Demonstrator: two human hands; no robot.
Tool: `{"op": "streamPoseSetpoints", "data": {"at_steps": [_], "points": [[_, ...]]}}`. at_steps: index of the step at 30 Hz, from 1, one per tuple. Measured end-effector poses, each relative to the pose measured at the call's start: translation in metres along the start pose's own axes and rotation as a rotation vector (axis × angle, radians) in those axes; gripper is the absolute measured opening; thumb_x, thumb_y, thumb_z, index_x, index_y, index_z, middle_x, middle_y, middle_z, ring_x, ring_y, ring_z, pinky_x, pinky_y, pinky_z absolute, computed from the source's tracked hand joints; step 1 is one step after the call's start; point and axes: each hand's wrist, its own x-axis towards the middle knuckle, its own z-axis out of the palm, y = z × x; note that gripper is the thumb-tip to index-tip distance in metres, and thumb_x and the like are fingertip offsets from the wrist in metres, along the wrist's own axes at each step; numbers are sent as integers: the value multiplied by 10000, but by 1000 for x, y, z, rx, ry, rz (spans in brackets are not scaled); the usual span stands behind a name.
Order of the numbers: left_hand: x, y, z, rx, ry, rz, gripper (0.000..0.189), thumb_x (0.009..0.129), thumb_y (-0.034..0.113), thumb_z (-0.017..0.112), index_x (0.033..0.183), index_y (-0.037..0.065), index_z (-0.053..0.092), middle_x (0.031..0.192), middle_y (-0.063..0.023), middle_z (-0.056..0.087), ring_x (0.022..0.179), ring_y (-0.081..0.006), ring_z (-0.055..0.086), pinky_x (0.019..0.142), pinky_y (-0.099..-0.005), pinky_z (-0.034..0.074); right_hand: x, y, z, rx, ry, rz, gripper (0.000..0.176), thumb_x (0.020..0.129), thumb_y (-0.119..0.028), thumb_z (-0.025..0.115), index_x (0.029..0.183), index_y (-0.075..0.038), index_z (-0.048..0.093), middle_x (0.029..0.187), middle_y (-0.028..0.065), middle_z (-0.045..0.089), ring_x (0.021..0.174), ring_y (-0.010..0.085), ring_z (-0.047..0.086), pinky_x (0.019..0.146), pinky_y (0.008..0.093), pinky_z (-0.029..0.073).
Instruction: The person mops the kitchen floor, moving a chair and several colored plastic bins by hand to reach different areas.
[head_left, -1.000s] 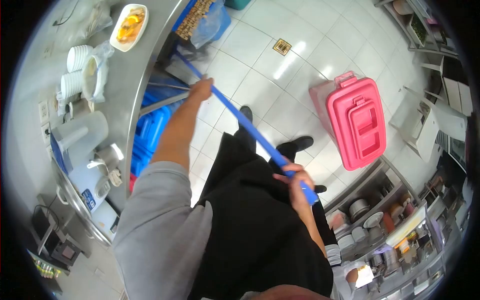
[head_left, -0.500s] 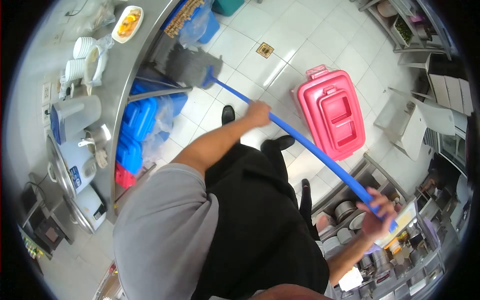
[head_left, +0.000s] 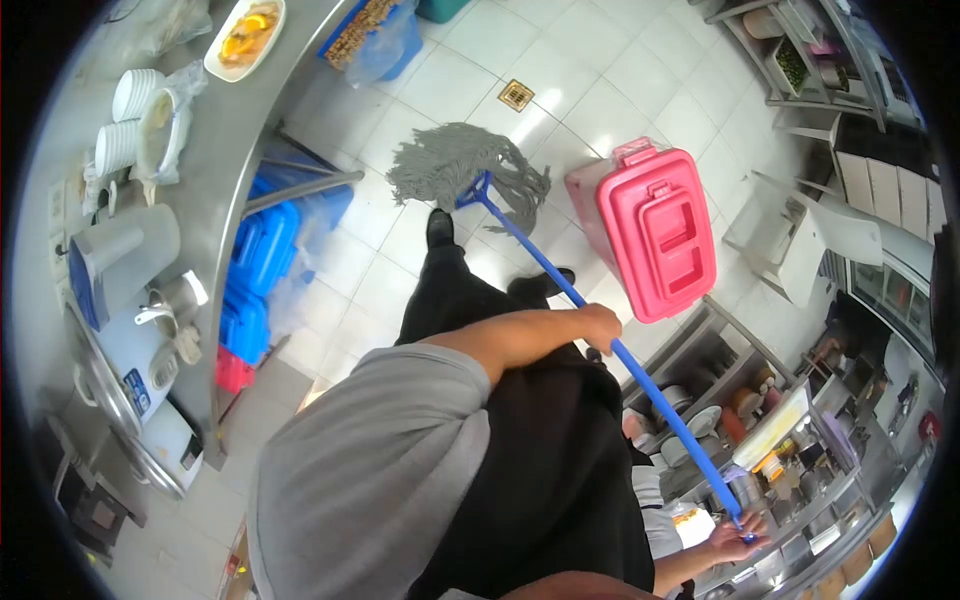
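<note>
A mop with a blue handle point(head_left: 660, 403) and grey string head point(head_left: 450, 165) slants across the view. Its strands lie spread on the white tiles in front of my black shoes. My left hand point(head_left: 600, 326) is wrapped round the middle of the handle. At the handle's upper end, low on the right, my right hand point(head_left: 738, 540) has its fingers curled about the tip. A pink lidded bin point(head_left: 655, 235) stands on the floor to the right of the mop.
On the left runs a steel counter point(head_left: 245, 130) with a food dish point(head_left: 245, 40), stacked white bowls and a pitcher. Blue lidded containers point(head_left: 265, 245) sit beneath it. A floor drain point(head_left: 516, 95) lies ahead. Steel shelving with dishes point(head_left: 705, 420) stands at the lower right.
The mop head has swept right, from beside the counter to the floor before my feet. My left hand has moved right and nearer my body; my right hand has dropped lower.
</note>
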Motion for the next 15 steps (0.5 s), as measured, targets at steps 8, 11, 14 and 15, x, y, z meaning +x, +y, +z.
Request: {"op": "streamPoseSetpoints", "data": {"at_steps": [8, 11, 14, 15], "points": [[-181, -250, -76, 228, 328, -356, 204, 773, 353, 739, 799, 152, 756, 841, -144, 730, 875, -392, 720, 783, -551, 549, -48, 261, 174, 179, 186, 141, 392, 1097, -412, 505, 813, -142, 491, 739, 22, 417, 813, 216, 475, 478, 365, 544], [-281, -329, -102, 414, 483, -547, 112, 782, 231, 718, 835, 133, 732, 911, -146, 703, 994, -392, 682, 879, -526, 515, -45, 339, 283, 268, 30, 370, 360, 1082, -381, 535, 837, -118, 522, 760, 36, 442, 847, 252, 502, 621, 441, 581], [-381, -409, -92, 409, 653, -861, 141, 865, 155, 702, 996, 105, 688, 1084, -174, 675, 1111, -369, 632, 979, -506, 506, -69, 409, 365, 190, -32, 545, 353, 1079, -363, 538, 858, -87, 533, 861, 84, 524, 1024, 310, 593, 724, 500, 647], [-412, -371, -125, 244, 513, -933, 260, 912, 205, 699, 1152, 107, 679, 1341, -173, 619, 1277, -385, 570, 1064, -497, 494, -76, 422, 388, 254, -149, 557, 353, 1081, -356, 535, 868, -74, 539, 893, 97, 541, 1087, 324, 607, 756, 492, 660]]}}
